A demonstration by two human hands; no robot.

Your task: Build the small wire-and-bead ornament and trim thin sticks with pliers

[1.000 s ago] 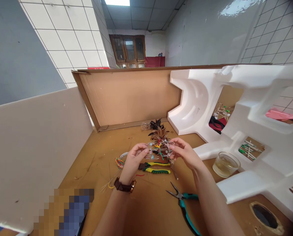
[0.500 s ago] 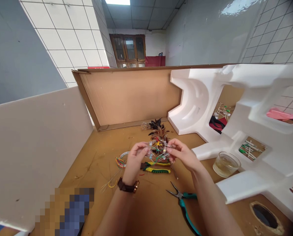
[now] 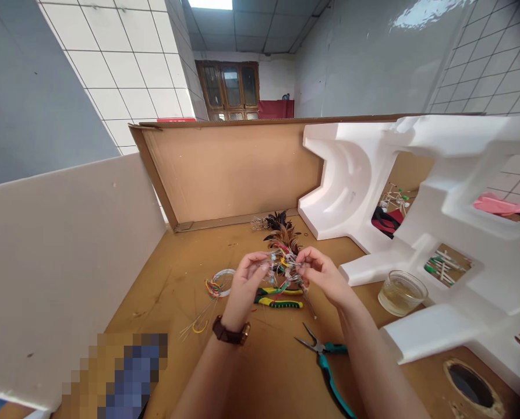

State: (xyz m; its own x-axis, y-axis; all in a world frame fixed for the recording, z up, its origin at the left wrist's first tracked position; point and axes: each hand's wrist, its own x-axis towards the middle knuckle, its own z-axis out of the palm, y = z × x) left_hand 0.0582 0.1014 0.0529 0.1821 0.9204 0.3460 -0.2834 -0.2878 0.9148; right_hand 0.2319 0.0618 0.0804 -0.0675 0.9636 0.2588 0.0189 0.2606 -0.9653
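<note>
Between my hands, above the brown table, is a small tangle of thin wire and clear beads (image 3: 285, 265) with yellow, red and green bits. My left hand (image 3: 251, 276) pinches its left side with thumb and fingertips; a dark watch is on that wrist. At its right side my right hand (image 3: 321, 272) is closed in a pinch on the wire. Just beyond lie brown and black feathers (image 3: 281, 235). Yellow-and-green pliers (image 3: 280, 303) lie below the hands, partly covered by the left one. Nearer me are long-nose pliers (image 3: 323, 355) with teal handles, partly under my right forearm.
A coil of coloured wires (image 3: 216, 286) lies left of my hands. White molded foam (image 3: 345, 192) stands on the right, with a glass bowl (image 3: 402, 292) of pale liquid beside it. A cardboard panel (image 3: 233, 174) closes the back, a white board (image 3: 67, 256) the left.
My left hand has shifted slightly right, closer to my right hand, and the beaded wire piece has turned and bunched a little. The tools on the table have stayed put.
</note>
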